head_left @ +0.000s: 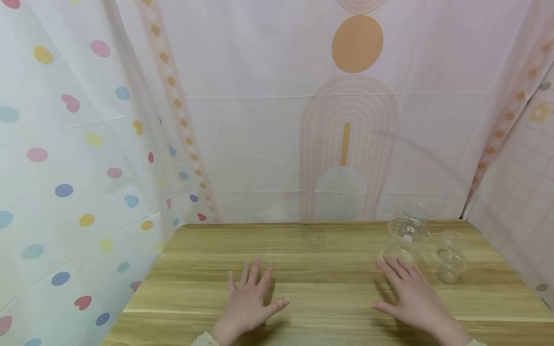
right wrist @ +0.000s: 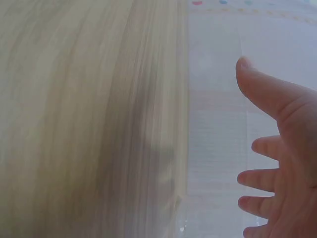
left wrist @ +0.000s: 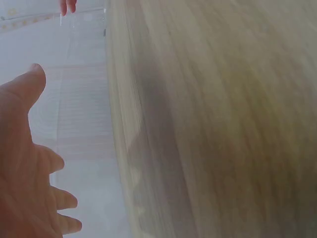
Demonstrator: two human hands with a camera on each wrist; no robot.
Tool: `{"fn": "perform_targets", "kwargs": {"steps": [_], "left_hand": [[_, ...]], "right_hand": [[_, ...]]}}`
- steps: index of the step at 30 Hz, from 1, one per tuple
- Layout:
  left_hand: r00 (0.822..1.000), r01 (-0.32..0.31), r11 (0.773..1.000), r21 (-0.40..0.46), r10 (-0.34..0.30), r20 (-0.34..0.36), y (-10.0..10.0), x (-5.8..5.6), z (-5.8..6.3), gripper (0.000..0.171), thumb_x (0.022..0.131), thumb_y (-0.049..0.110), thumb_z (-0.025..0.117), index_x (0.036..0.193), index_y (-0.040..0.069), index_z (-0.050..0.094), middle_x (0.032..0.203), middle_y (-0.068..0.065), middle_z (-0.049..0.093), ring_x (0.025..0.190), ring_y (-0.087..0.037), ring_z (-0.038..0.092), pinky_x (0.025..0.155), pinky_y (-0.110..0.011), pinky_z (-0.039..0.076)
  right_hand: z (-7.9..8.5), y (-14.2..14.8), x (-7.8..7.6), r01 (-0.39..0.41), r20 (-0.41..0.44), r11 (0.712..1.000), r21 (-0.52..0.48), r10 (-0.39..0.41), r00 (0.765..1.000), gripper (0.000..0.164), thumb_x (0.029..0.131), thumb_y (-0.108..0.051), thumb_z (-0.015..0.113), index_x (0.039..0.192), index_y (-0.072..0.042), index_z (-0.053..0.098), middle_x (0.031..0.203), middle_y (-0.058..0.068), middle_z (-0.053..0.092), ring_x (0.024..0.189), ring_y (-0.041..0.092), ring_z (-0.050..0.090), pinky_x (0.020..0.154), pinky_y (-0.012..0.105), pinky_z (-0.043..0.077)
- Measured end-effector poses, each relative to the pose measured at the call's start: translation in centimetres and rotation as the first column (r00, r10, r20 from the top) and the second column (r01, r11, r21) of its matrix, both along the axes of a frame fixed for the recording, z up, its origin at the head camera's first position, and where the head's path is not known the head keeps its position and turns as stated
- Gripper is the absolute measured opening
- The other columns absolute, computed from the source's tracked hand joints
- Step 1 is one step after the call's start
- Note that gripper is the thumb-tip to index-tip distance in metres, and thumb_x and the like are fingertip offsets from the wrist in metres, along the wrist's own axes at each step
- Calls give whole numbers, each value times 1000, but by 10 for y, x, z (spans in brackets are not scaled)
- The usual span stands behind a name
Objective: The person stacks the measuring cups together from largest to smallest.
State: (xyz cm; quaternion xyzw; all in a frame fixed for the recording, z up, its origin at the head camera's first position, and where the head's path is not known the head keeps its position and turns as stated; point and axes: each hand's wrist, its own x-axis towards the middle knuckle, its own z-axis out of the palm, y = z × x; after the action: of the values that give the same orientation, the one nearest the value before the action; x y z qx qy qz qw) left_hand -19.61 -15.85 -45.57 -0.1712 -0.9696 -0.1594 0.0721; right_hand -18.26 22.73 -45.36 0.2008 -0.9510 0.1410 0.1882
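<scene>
My left hand [head_left: 248,303] is held palm down over the wooden table [head_left: 324,269], left of the middle, with fingers spread and thumb out. Its shadow falls on the wood beside it, and nothing is in its grasp. Over the right part of the table my right hand [head_left: 410,299] is spread in the same way, also holding nothing. Just beyond its fingertips stands a large clear glass beaker [head_left: 407,234] with printed markings. A small clear beaker [head_left: 450,269] stands to the right of these fingers. Both wrist views show bare palms with the fingers extended.
Another clear glass vessel [head_left: 418,211] stands behind the large beaker, and one more [head_left: 452,238] behind the small one. A patterned curtain [head_left: 255,144] hangs along the table's back edge. A dotted curtain [head_left: 78,192] borders the left side, and a pale curtain [head_left: 519,202] the right.
</scene>
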Motion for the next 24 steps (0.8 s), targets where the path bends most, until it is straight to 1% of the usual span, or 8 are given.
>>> {"fn": "perform_targets", "kwargs": {"steps": [3,6,9,12,15,20,24], "left_hand": [[1000,7,1000,9,-7,-28,1,-1,0,87,88,67,56,152,10,39,157,-23,25,143,-50,18,102,-78,6],[999,11,1000,4,-11,-34,2,-1,2,87,89,68,55,151,9,40,155,-23,31,142,-48,23,104,-77,11],[999,19,1000,6,-19,-31,4,-1,5,88,89,68,55,150,6,40,152,-23,37,139,-47,30,103,-76,16],[999,31,999,28,-30,-33,5,-1,7,88,89,66,57,148,3,41,149,-22,42,136,-45,37,102,-75,22],[999,47,996,78,-46,-21,5,-1,6,89,89,65,59,147,0,42,146,-21,46,134,-44,40,104,-71,26],[997,63,982,180,-70,29,7,-2,6,88,88,60,63,146,-3,42,143,-23,49,131,-45,43,105,-66,30],[996,70,974,215,-80,35,8,-3,5,88,87,58,66,145,-4,42,141,-25,50,128,-47,45,103,-64,34]], "right_hand": [[0,6,-1,-2,-62,1000,-26,0,998,90,70,-53,84,137,-2,54,137,22,55,124,48,48,99,68,34],[0,11,-2,5,-87,998,-68,-11,996,85,69,-47,87,134,-2,56,130,19,59,118,45,53,96,65,38],[2,16,-2,24,-70,992,-121,-33,997,77,71,-40,88,132,-3,59,126,18,62,114,43,56,92,63,42],[4,19,-1,62,-32,986,-157,-68,997,70,73,-37,87,129,-2,61,123,19,64,112,45,57,90,62,44],[5,22,0,105,1,979,-175,-106,994,67,76,-36,85,126,1,61,119,21,65,110,46,57,89,63,44],[5,29,0,145,27,971,-188,-142,989,66,78,-36,84,125,4,59,113,21,67,105,47,58,84,63,46],[6,36,0,173,44,964,-200,-167,985,66,78,-35,83,123,6,58,110,22,67,102,48,58,82,63,46]]}}
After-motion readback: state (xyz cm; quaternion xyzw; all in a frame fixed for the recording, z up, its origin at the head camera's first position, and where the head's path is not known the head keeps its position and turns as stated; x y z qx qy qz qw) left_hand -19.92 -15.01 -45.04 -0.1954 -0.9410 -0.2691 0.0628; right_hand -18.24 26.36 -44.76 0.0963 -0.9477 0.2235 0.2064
